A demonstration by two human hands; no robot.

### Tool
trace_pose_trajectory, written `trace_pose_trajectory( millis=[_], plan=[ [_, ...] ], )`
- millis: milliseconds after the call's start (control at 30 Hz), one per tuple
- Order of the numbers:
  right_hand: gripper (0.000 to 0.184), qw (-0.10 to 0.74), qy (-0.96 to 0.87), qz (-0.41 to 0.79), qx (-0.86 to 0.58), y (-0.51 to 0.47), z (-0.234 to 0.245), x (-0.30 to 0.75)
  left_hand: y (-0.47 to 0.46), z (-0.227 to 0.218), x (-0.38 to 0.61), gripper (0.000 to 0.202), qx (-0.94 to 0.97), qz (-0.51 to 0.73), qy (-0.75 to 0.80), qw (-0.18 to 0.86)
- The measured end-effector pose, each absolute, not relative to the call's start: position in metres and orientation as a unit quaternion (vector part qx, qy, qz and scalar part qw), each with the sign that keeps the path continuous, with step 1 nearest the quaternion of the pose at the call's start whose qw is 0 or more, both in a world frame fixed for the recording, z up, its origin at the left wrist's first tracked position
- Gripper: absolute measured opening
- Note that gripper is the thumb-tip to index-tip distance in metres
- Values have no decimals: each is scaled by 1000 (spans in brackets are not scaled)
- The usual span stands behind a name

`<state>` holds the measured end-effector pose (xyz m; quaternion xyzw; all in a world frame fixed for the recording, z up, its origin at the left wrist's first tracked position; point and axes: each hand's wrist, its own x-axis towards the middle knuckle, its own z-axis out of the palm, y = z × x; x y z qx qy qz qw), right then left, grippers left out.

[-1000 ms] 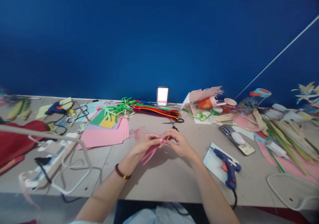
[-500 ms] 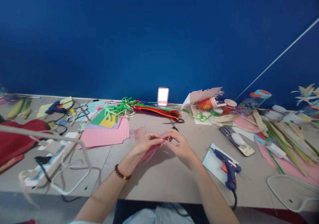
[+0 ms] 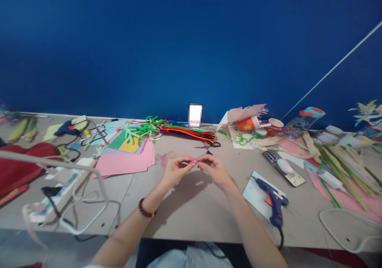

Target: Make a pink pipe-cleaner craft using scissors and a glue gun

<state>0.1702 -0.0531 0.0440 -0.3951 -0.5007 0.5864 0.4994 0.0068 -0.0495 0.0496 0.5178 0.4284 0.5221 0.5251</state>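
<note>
Pink pipe-cleaner twist (image 3: 193,162): small, tightly bunched, mostly hidden by fingers, held in midair above centre of tabletop (image 3: 191,214). Left to right: pink paper stack (image 3: 125,160) at left; beaded bracelet (image 3: 147,208) on left wrist; left hand (image 3: 177,170) pinching twist between thumb and fingertips; right hand (image 3: 215,170) pinching opposite side, both steadying it from either side; scissors (image 3: 208,144) far; blue hot glue gun (image 3: 273,200) near right.

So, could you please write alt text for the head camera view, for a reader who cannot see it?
The left hand and right hand pinch a small pink pipe-cleaner twist above a craft table. A red bead bracelet circles the left wrist. Nearby lie pink paper sheets, multicoloured pipe cleaners, scissors and a blue glue gun.
</note>
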Motion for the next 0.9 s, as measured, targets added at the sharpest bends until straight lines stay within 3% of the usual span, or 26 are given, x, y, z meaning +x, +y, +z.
trace_pose_trajectory(
  millis=[900],
  plan=[
    [20, 508, -479, 584, -414, -56, 43, 164, -55, 49, 6, 14, 612, 521, 421, 421]
  ],
)
